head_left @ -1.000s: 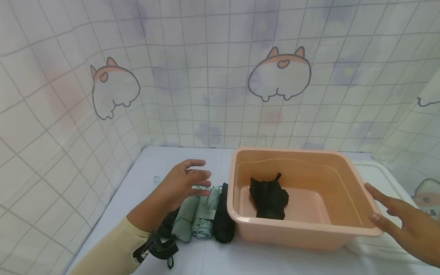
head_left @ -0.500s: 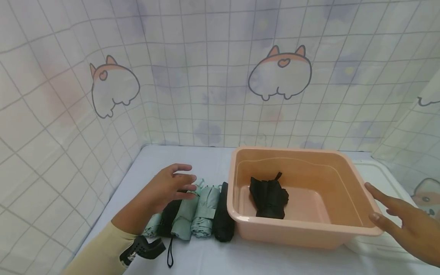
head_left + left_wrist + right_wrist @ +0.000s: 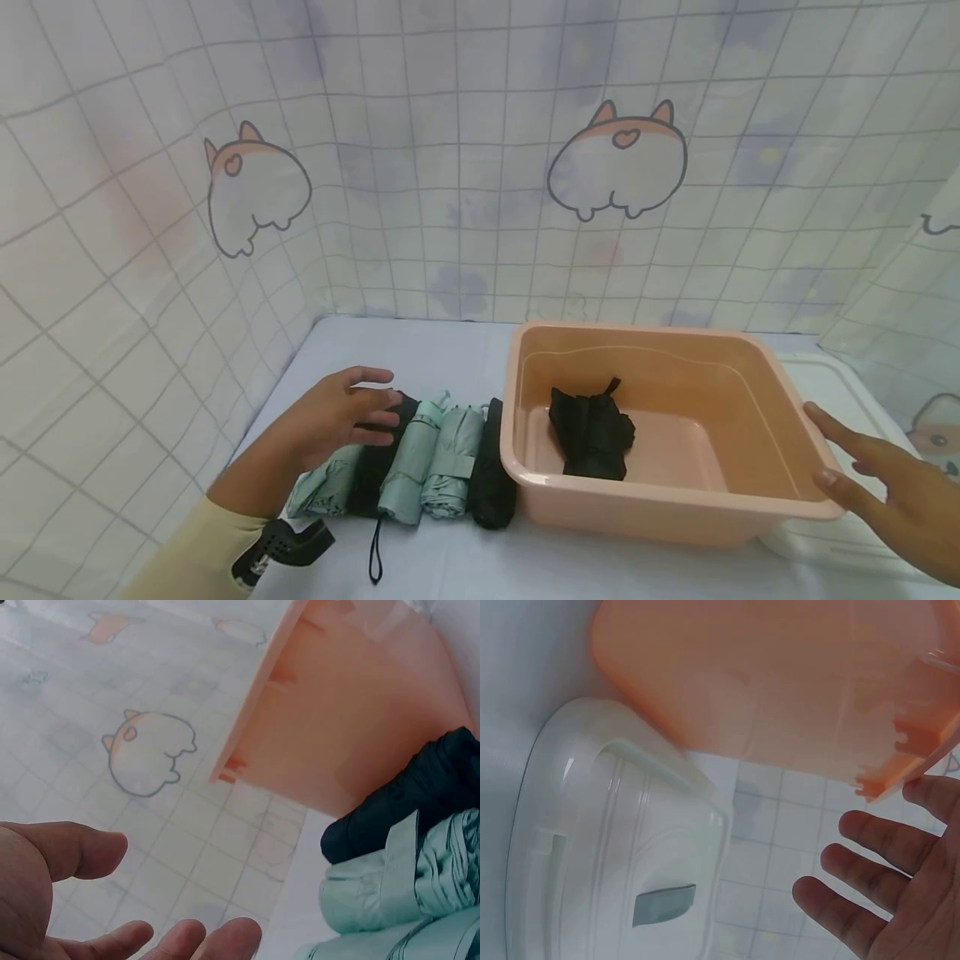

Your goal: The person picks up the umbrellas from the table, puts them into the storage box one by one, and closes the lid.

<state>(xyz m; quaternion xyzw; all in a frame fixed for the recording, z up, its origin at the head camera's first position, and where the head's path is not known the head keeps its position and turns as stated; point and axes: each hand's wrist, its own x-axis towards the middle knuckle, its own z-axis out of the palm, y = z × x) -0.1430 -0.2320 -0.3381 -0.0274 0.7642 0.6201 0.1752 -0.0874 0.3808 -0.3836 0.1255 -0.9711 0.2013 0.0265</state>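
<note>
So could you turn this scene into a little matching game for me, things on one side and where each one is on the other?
Things:
1. folded black umbrella
2. left hand
3. right hand
4. white lid

Places:
A. at the right-hand rim of the peach tub
B. inside the peach tub
C. over the row of folded umbrellas on the table
D. flat on the table, right of the tub and partly beneath it

Pairs: 1-B, 2-C, 3-A, 4-D
</note>
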